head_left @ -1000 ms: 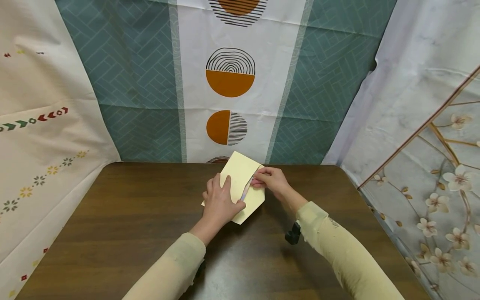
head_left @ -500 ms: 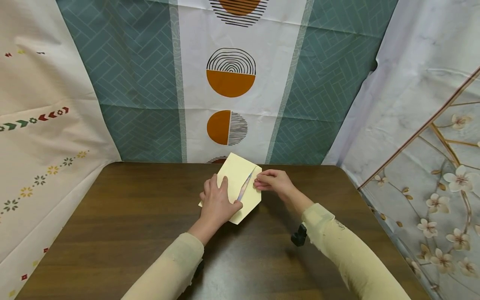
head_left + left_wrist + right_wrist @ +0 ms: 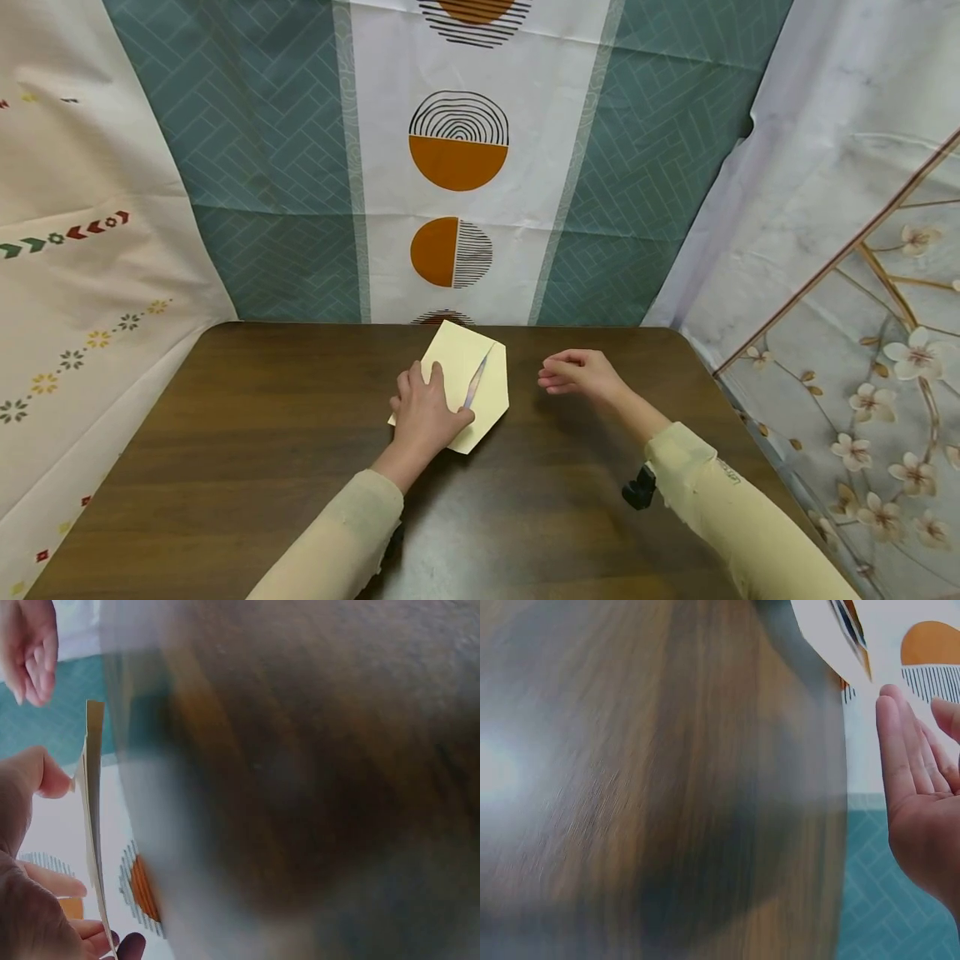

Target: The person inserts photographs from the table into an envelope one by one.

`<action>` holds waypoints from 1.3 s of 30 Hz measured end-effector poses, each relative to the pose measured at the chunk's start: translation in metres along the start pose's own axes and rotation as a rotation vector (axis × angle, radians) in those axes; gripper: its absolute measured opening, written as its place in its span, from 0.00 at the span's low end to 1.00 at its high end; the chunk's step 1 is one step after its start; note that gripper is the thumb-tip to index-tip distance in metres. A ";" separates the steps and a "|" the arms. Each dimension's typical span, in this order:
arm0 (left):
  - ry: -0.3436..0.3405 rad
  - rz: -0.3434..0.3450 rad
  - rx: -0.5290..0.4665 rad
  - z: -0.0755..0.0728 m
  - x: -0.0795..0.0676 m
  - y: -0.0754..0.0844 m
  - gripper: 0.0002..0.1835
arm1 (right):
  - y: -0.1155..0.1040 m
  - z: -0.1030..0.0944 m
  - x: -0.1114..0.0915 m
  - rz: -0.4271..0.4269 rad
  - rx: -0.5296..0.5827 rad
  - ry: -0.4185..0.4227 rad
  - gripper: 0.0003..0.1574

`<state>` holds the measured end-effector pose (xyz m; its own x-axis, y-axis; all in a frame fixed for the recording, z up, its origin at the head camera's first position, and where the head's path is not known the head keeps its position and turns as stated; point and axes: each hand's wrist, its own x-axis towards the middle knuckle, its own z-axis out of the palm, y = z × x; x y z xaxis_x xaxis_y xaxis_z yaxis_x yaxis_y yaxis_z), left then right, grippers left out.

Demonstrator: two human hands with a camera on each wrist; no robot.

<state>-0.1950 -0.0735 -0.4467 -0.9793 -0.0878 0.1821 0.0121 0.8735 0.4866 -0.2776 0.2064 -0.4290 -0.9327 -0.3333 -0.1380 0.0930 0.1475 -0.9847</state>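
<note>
My left hand (image 3: 423, 417) grips a cream paper envelope (image 3: 493, 390), which is tilted and held up over the table. In the left wrist view the envelope (image 3: 91, 810) is seen edge-on, with fingertips showing on its far side. Its mouth gapes in a narrow slit, where a strip of something pale lavender (image 3: 476, 383) shows; its kind cannot be made out. To the right of the envelope, and apart from it, my right hand (image 3: 588, 375) hovers with fingers loosely bent. The right wrist view shows that hand (image 3: 922, 810) holding nothing, its fingers nearly straight.
A brown wooden table (image 3: 247, 450) lies beneath both hands. Behind it hangs a teal and white patterned curtain (image 3: 277, 167). Cream cloth (image 3: 90, 292) drapes the left side, and a floral sheet (image 3: 862, 333) the right.
My right hand has let go of the envelope's edge at the slit and moved away to the right. The left hand has shifted slightly left and lower with the envelope.
</note>
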 end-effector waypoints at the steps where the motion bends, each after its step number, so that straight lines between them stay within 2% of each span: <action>1: -0.002 -0.009 0.003 0.001 -0.001 -0.001 0.49 | 0.000 -0.002 -0.003 -0.004 -0.015 0.005 0.22; 7: -0.011 -0.064 0.036 0.005 -0.003 -0.008 0.50 | 0.003 -0.011 -0.015 -0.036 -0.105 -0.005 0.23; 14: -0.001 -0.088 0.096 0.010 -0.004 -0.015 0.53 | 0.014 -0.020 -0.024 -0.032 -0.193 0.004 0.27; 20: -0.005 -0.087 0.153 0.012 -0.006 -0.017 0.56 | 0.018 -0.024 -0.030 -0.012 -0.192 0.013 0.31; 25: -0.056 -0.108 0.146 0.011 -0.006 -0.015 0.57 | 0.017 -0.025 -0.034 -0.016 -0.182 0.029 0.29; 30: -0.125 -0.129 0.147 0.009 -0.009 -0.014 0.58 | 0.016 -0.026 -0.038 -0.033 -0.219 0.029 0.27; 34: -0.177 -0.114 0.139 0.001 -0.010 -0.014 0.58 | 0.016 -0.028 -0.038 -0.063 -0.327 0.036 0.29; 39: -0.270 -0.041 0.147 -0.022 -0.007 -0.022 0.51 | 0.014 -0.033 -0.040 -0.120 -0.567 0.042 0.30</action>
<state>-0.1838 -0.1023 -0.4402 -0.9969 -0.0118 -0.0783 -0.0390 0.9335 0.3564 -0.2502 0.2527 -0.4341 -0.9394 -0.3426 -0.0134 -0.2045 0.5911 -0.7803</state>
